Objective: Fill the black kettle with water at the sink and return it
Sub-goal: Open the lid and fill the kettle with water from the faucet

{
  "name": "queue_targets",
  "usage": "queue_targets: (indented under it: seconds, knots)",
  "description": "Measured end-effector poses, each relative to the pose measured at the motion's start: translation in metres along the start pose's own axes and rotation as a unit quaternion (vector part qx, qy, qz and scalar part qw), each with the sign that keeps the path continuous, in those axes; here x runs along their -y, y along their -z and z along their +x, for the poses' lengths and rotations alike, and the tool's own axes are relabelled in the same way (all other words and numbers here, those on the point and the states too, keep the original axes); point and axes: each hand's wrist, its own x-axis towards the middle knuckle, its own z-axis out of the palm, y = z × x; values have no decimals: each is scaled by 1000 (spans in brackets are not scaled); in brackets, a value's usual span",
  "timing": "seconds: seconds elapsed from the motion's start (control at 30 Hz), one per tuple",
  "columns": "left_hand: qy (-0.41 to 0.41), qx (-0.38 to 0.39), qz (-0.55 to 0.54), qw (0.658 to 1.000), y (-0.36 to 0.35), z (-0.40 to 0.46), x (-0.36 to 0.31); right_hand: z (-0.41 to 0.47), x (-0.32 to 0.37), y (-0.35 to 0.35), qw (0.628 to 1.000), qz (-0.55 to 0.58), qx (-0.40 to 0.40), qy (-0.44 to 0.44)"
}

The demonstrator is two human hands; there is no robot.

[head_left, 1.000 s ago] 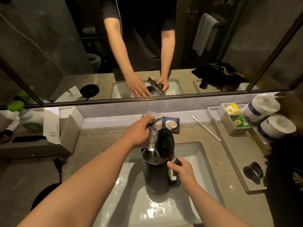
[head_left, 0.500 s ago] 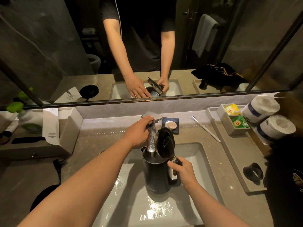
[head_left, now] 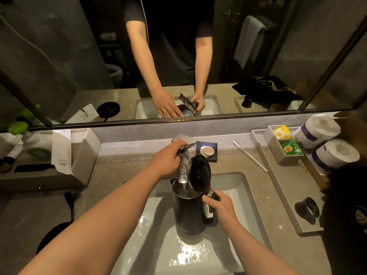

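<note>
Grey stone countertop (head_left: pixel 119 165) framed the white sink (head_left: pixel 242 187). Over the basin, the black kettle (head_left: pixel 188 211) was held upright by its handle in the closed right hand (head_left: pixel 220 205), lid (head_left: pixel 199 172) raised. Above it, the faucet (head_left: pixel 183 155) was gripped by the left hand (head_left: pixel 168 157), water running into the kettle.

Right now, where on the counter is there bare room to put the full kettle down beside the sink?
Free: the counter left of the sink, between the tissue box and the round kettle base. A narrow strip lies between the toothbrush and the sink's rim. Crowded: the tray on the right, with tea bags and paper rolls.
</note>
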Motion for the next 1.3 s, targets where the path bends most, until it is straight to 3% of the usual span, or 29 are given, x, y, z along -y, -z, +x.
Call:
queue_targets:
  seconds: [1.3]
  knots:
    - [-24, 26, 70, 997, 9, -5, -4, 3, 1, 4, 1000, -10, 18, 7]
